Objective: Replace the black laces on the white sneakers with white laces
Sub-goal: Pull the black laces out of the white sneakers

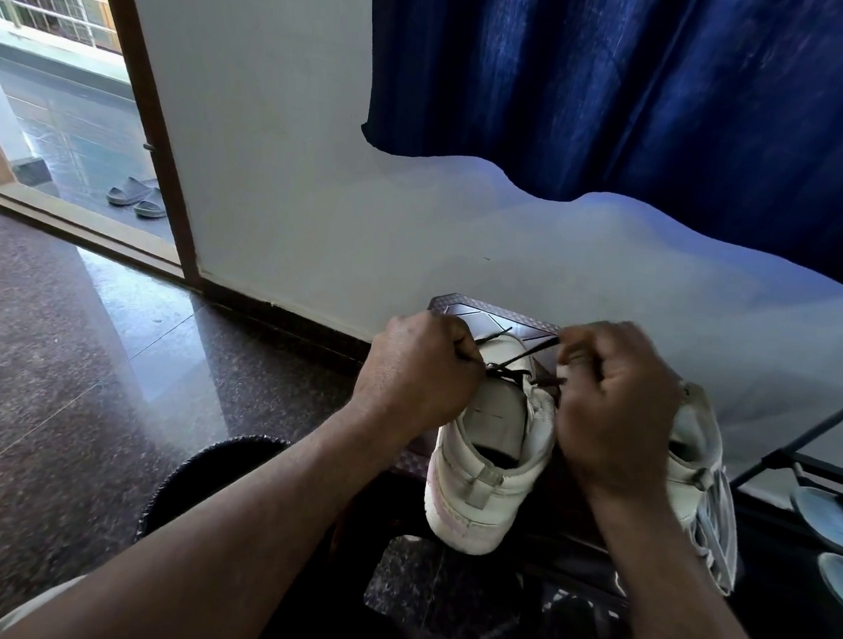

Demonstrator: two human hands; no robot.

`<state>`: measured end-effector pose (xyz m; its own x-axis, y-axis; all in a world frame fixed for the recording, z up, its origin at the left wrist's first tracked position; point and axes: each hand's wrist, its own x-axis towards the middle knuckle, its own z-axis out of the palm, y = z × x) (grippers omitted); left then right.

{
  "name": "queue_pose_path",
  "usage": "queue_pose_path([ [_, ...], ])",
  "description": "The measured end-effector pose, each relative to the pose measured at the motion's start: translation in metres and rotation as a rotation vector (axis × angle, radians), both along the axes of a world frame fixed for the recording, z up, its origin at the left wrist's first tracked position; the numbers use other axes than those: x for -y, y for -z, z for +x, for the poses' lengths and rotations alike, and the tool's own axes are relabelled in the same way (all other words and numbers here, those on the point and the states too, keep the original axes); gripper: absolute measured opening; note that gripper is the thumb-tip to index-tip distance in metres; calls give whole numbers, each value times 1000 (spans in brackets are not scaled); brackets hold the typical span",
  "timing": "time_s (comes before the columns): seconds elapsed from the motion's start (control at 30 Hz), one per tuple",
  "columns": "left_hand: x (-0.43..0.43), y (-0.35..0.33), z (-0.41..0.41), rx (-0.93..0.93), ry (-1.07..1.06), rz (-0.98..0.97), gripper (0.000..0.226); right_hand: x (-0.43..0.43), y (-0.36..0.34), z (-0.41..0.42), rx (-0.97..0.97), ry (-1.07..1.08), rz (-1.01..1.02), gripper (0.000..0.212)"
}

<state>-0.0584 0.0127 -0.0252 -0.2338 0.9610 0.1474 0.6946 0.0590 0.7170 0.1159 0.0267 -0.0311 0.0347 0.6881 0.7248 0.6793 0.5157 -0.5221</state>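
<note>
A white sneaker (486, 459) stands heel toward me on a dark stool (492, 311). Its black lace (513, 361) crosses the tongue near the top eyelets. My left hand (419, 370) is curled at the sneaker's left side and grips one end of the black lace. My right hand (617, 405), slightly blurred, is curled at the right side and pinches the other end. A second white sneaker (702, 480) lies on its side behind my right hand, mostly hidden. No white laces are in view.
A white wall and a blue curtain (638, 82) rise behind the stool. An open doorway at left shows grey slippers (135, 195) outside. A black shoe rack (807, 459) with sandals (832, 518) stands at right. Dark polished floor spreads to the left.
</note>
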Motion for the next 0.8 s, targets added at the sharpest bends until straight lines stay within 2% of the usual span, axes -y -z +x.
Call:
queue_pose_path([
  [0.07,0,0,0,7,0,-1,13,-3,-3,5,-241,65,-10,29],
  [0.17,1,-1,2,-2,9,4,13,-3,-7,-4,-885,-197,-292,31],
  [0.2,1,-1,2,-6,11,6,13,-3,-6,-8,-996,-256,-387,27],
  [0.23,0,-1,2,-8,10,7,13,0,-4,-12,-1001,-266,-452,21],
  [0.27,0,0,2,-9,10,6,13,1,-3,-14,-928,-239,-472,15],
  [0.3,0,0,2,-12,9,7,13,2,-2,-14,-769,-186,-445,10],
  [0.37,0,0,2,-21,5,13,12,4,-2,-11,-263,-80,-352,3],
  [0.43,-1,0,3,-38,7,21,11,5,0,-10,191,-6,-372,16],
  [0.5,-2,1,3,-49,14,25,9,3,3,-12,380,34,-435,24],
  [0.57,-2,1,3,-54,12,29,10,3,6,-14,317,15,-307,19],
  [0.67,-2,1,2,-31,7,14,12,1,-2,-9,-43,16,-81,19],
  [0.73,-2,2,1,-32,10,10,12,0,-9,-4,-215,11,-94,24],
  [0.8,-3,2,2,-34,14,10,12,0,-10,0,-184,0,-162,22],
])
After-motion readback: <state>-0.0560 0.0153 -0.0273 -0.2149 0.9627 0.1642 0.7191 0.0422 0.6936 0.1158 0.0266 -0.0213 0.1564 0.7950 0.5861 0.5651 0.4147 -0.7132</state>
